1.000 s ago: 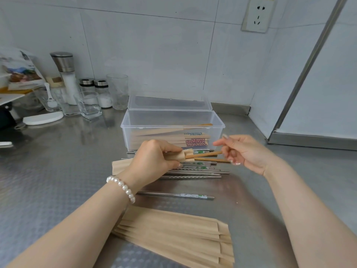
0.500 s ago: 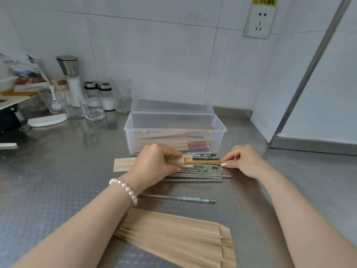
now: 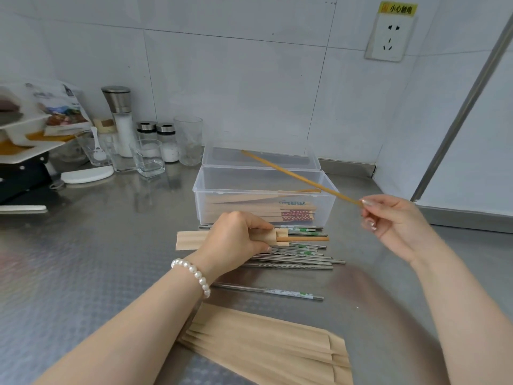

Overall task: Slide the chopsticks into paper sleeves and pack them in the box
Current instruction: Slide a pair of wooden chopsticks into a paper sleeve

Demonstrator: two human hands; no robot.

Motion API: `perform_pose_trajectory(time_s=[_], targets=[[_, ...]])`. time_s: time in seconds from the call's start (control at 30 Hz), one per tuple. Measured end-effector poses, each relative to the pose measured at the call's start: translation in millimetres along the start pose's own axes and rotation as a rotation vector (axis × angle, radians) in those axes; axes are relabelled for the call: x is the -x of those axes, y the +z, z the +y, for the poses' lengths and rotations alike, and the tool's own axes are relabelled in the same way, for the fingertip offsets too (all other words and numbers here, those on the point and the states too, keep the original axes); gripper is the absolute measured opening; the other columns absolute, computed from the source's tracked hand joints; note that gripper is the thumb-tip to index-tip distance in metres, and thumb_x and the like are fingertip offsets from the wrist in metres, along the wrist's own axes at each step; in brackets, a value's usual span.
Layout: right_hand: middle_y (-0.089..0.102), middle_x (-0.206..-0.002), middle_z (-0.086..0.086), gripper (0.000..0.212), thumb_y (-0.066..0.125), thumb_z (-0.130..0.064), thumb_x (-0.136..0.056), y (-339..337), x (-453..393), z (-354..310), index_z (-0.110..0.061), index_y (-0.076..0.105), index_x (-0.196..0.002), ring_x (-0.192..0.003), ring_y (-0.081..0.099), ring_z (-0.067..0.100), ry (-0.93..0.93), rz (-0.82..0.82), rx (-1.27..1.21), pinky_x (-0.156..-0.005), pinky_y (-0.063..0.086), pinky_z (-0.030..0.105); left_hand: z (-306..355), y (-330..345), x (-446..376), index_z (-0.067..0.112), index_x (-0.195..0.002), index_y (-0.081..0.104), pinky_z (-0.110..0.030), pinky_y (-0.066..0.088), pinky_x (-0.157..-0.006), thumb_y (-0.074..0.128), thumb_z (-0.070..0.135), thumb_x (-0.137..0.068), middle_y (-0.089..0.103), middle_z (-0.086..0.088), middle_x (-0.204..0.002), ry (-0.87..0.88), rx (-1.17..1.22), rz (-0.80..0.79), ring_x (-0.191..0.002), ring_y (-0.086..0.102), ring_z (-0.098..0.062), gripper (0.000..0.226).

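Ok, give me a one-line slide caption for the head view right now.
Left hand holds a paper sleeve with one wooden chopstick inside; right hand lifts the second chopstick.

Box (image 3: 265, 190): on worktop (image 3: 83, 259), centre rear.
Loose chopsticks (image 3: 294, 259): directly before box.
Empty sleeves (image 3: 266, 343): nearest the person.
Jars and glasses (image 3: 150, 151): left of box, against wall.

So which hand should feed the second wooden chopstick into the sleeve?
The right hand. It already pinches the loose wooden chopstick by one end, raised over the box, while the left hand grips the paper sleeve with one chopstick inside.
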State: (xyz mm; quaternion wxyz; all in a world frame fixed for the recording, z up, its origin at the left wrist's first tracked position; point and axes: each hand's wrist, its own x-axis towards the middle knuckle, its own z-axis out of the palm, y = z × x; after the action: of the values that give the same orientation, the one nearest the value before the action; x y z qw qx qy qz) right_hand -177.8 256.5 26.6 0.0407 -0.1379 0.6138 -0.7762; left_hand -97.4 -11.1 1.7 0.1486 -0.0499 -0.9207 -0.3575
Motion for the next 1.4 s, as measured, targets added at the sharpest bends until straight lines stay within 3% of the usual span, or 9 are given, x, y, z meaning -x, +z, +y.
perform_pose_trajectory(time_s=[0.07, 0.1, 0.17, 0.23, 0.43, 0.6, 1.03, 1.2, 1.4], targets=[[0.055, -0.048, 0.002, 0.017, 0.081, -0.021, -0.046, 1, -1, -2, -0.013, 0.070, -0.056, -0.040, 0.043, 0.010, -0.025, 0.073, -0.163, -0.041, 0.034, 0.017, -1, -1, 0, 0.023, -0.100, 0.071, -0.025, 0.047, -0.088, 0.082, 0.022, -0.063, 0.071, 0.007, -0.098, -0.006, 0.003, 0.010, -0.092, 0.062, -0.010, 0.038], [0.053, -0.046, 0.001, 0.011, 0.077, -0.019, -0.056, 2, -1, -2, -0.015, 0.068, -0.054, -0.039, 0.041, 0.010, -0.028, 0.123, -0.234, -0.041, 0.033, 0.017, -1, -1, -1, 0.023, -0.100, 0.071, -0.025, 0.047, -0.089, 0.082, 0.022, -0.063, 0.071, 0.007, -0.098, -0.011, 0.003, 0.012, -0.092, 0.062, -0.010, 0.038], [0.049, -0.044, -0.001, 0.022, 0.063, -0.017, -0.080, 2, -4, 1, -0.013, 0.063, -0.059, -0.036, 0.038, 0.009, -0.015, 0.254, -0.285, -0.040, 0.029, 0.015, -1, 0, -1, 0.023, -0.100, 0.071, -0.025, 0.047, -0.089, 0.082, 0.022, -0.063, 0.070, 0.007, -0.099, -0.019, 0.001, 0.012, -0.093, 0.062, -0.010, 0.038], [0.048, -0.042, -0.001, 0.024, 0.055, -0.020, -0.090, 3, -6, 5, -0.010, 0.055, -0.068, -0.036, 0.037, 0.009, -0.030, 0.335, -0.246, -0.040, 0.027, 0.016, -1, 0, 0, 0.023, -0.101, 0.071, -0.024, 0.047, -0.089, 0.082, 0.021, -0.064, 0.070, 0.006, -0.100, -0.018, -0.002, 0.009, -0.094, 0.062, -0.011, 0.038], [0.038, -0.034, -0.002, 0.032, 0.046, -0.025, -0.096, -6, -10, 7, -0.012, 0.042, -0.067, -0.031, 0.031, 0.009, -0.129, 0.553, -0.319, -0.038, 0.019, 0.015, 1, -3, 0, 0.023, -0.101, 0.071, -0.023, 0.046, -0.088, 0.081, 0.020, -0.065, 0.070, 0.006, -0.098, -0.051, 0.006, 0.041, -0.093, 0.062, -0.010, 0.037], [0.037, -0.031, -0.003, 0.032, 0.044, -0.022, -0.097, -8, -10, 8, -0.012, 0.039, -0.067, -0.028, 0.026, 0.009, -0.120, 0.622, -0.284, -0.035, 0.016, 0.015, 0, -3, 0, 0.023, -0.100, 0.071, -0.027, 0.048, -0.088, 0.081, 0.018, -0.064, 0.071, 0.005, -0.097, -0.057, 0.010, 0.048, -0.092, 0.063, -0.011, 0.037], [0.039, -0.032, 0.000, 0.030, 0.049, -0.022, -0.094, 2, -11, 15, -0.011, 0.043, -0.067, -0.027, 0.022, 0.011, -0.093, 0.616, -0.150, -0.036, 0.017, 0.015, 2, -1, 2, 0.024, -0.101, 0.071, -0.024, 0.045, -0.089, 0.080, 0.021, -0.066, 0.070, 0.006, -0.101, -0.043, -0.013, 0.061, -0.097, 0.061, -0.012, 0.036], [0.047, -0.034, 0.000, 0.030, 0.047, -0.025, -0.095, 16, -10, 22, -0.011, 0.050, -0.069, -0.027, 0.034, 0.010, 0.044, 0.443, 0.067, -0.035, 0.023, 0.015, 1, 0, 1, 0.022, -0.101, 0.071, -0.024, 0.046, -0.089, 0.080, 0.019, -0.067, 0.070, 0.005, -0.099, -0.045, 0.000, 0.079, -0.095, 0.062, -0.013, 0.036], [0.045, -0.041, 0.008, 0.042, 0.037, -0.023, -0.098, 36, -3, 28, -0.007, 0.047, -0.062, -0.027, 0.034, 0.010, 0.119, 0.239, 0.447, -0.031, 0.027, 0.015, -1, 0, -1, 0.022, -0.102, 0.071, -0.027, 0.048, -0.087, 0.080, 0.017, -0.067, 0.070, 0.005, -0.096, -0.032, -0.007, 0.123, -0.092, 0.062, -0.013, 0.036]])
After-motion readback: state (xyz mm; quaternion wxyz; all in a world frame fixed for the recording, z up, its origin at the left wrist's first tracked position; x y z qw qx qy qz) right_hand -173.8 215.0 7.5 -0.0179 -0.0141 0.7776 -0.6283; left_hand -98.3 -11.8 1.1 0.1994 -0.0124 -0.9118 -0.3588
